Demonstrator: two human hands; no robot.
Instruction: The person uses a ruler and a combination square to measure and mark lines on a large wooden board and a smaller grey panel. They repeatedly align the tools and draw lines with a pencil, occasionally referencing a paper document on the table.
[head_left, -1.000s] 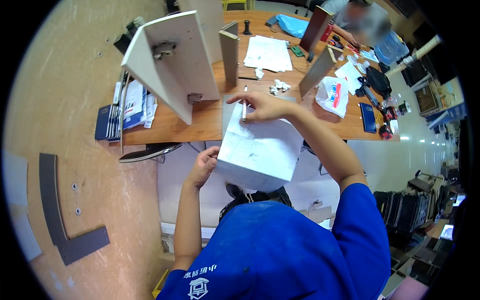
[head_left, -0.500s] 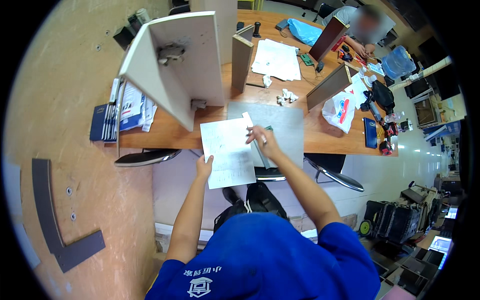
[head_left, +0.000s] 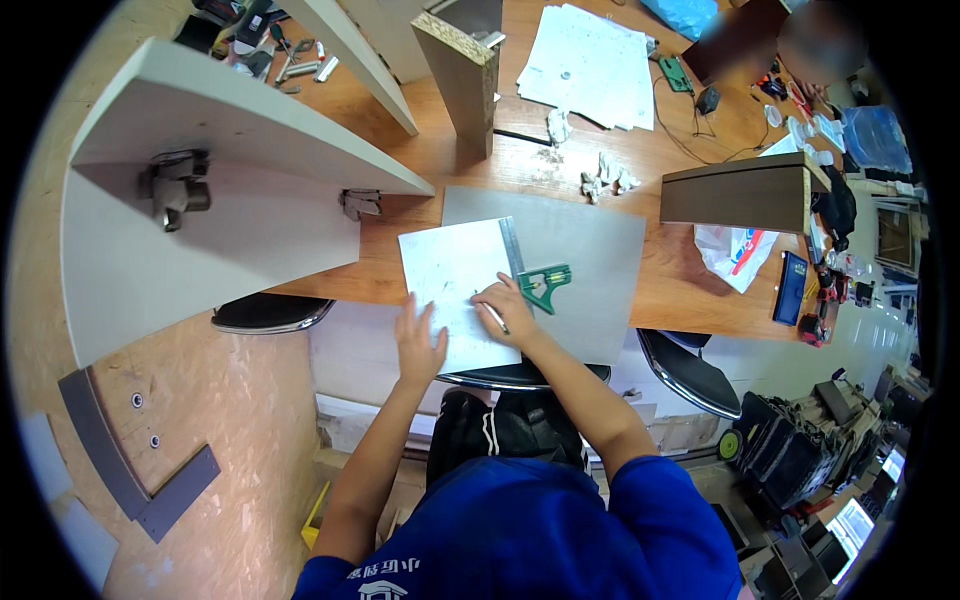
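Note:
A white sheet of paper (head_left: 455, 262) with faint markings lies over a flat grey board (head_left: 600, 250) at the table's front edge. My left hand (head_left: 420, 342) rests on the sheet's lower left part, fingers spread. On its right side my right hand (head_left: 505, 308) grips a slim pen (head_left: 494, 316), the tip close to the paper. Right beside that hand is a combination square (head_left: 543, 286) with a green head. Its steel blade runs along the sheet's upper right edge.
Pale joined panels (head_left: 240, 180) stand at the left, a brown board (head_left: 460, 85) behind the sheet. Another brown board (head_left: 735, 195) stands at the right by a white plastic bag (head_left: 735, 255). Loose papers (head_left: 585, 65) and crumpled tissue (head_left: 607, 178) lie farther back. Another person sits at the far right.
The sheet has come down onto the grey board. My left hand went from holding its edge to lying spread on it. My right hand moved down and left onto the sheet, leaving the square.

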